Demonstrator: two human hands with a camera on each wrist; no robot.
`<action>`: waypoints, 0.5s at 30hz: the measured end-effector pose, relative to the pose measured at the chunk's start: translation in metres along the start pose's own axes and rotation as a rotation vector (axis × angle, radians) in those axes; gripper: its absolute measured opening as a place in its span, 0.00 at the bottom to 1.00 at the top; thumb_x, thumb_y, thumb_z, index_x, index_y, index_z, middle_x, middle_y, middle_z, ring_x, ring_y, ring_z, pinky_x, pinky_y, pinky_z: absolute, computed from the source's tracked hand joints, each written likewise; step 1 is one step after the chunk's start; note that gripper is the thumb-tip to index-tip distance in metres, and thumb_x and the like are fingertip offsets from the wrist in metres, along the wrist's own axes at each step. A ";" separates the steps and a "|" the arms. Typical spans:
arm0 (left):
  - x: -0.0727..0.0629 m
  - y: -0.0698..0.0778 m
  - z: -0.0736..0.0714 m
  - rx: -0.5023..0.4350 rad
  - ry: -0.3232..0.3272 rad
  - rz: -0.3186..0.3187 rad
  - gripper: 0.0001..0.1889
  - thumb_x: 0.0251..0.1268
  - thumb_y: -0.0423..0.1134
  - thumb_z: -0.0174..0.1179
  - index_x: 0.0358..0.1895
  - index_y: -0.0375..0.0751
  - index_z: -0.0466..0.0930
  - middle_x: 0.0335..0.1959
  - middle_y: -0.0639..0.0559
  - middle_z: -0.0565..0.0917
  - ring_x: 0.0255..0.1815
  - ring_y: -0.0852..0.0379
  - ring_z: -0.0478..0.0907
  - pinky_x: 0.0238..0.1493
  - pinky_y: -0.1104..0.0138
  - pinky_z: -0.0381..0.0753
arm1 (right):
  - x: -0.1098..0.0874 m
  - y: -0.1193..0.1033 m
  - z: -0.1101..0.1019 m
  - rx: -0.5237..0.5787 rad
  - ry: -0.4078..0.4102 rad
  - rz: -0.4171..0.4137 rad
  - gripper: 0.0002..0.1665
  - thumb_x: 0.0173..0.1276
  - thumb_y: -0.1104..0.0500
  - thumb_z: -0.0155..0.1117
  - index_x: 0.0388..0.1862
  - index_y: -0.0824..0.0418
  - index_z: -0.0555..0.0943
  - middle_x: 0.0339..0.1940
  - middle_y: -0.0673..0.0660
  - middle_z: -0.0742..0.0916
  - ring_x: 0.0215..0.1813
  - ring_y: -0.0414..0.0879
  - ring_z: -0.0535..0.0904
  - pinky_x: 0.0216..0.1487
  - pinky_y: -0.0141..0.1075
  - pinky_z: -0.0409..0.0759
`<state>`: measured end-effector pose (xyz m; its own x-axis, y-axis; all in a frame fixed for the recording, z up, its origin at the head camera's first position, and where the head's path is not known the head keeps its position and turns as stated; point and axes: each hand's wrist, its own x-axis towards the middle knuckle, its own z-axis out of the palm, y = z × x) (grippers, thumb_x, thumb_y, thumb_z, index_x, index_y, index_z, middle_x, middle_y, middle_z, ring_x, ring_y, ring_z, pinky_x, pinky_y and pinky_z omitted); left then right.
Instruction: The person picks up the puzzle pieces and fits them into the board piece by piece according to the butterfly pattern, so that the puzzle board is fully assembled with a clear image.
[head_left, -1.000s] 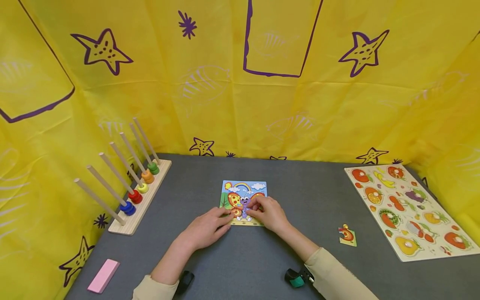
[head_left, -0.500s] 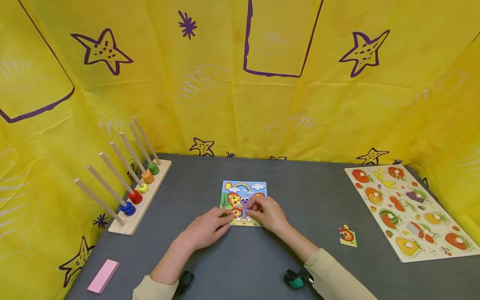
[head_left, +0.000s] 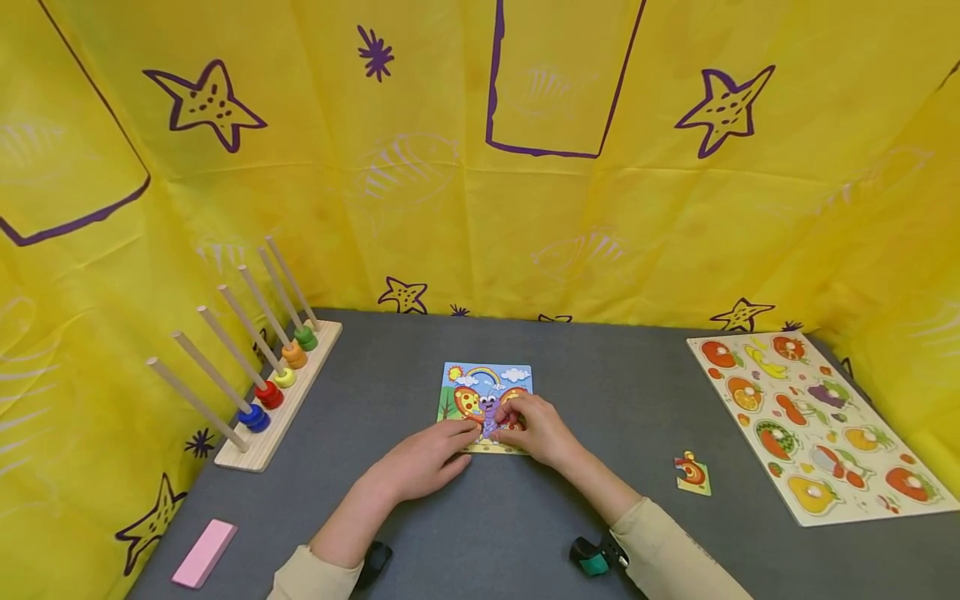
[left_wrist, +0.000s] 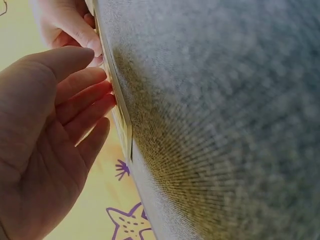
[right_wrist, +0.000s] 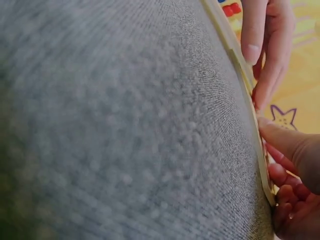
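Observation:
A square butterfly jigsaw puzzle [head_left: 484, 375] lies on the table between both hands. My left hand [head_left: 423, 457] reaches over its lower left part, and the extended fingertips rest on the picture. In the left wrist view the fingers of the left hand [left_wrist: 55, 105] are nearly straight against the board. My right hand [head_left: 542, 429] has thumb and forefinger pinched at the purple butterfly body, seemingly on a puzzle piece there, which the fingers mostly hide. The right wrist view shows the right hand [right_wrist: 297, 170] with its thumb at the board and other fingers curled.
A loose puzzle piece [head_left: 692, 473] lies to the right. Beyond it sits a fruit puzzle board [head_left: 813, 500]. On the left stand a wooden peg stacker [head_left: 255, 450] with coloured rings and a pink block [head_left: 204, 554]. A yellow curtain [head_left: 465, 208] closes off the back and sides.
My left hand has slid a little to the right over the puzzle, its fingertips now close to the right hand's. The right hand has stayed at nearly the same spot.

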<state>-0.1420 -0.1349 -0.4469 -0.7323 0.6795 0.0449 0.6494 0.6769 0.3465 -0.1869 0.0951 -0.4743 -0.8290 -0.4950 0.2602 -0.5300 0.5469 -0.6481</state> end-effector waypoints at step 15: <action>0.005 0.006 0.001 0.179 -0.023 -0.001 0.22 0.71 0.44 0.58 0.65 0.45 0.76 0.56 0.48 0.77 0.54 0.49 0.74 0.54 0.55 0.75 | -0.052 0.016 -0.045 0.015 0.109 0.052 0.10 0.61 0.60 0.72 0.42 0.54 0.87 0.36 0.48 0.81 0.29 0.36 0.70 0.30 0.32 0.70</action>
<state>-0.1411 -0.1273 -0.4450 -0.7293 0.6838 0.0228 0.6765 0.7156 0.1741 -0.1601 0.1595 -0.4659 -0.8705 -0.3889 0.3017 -0.4833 0.5592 -0.6736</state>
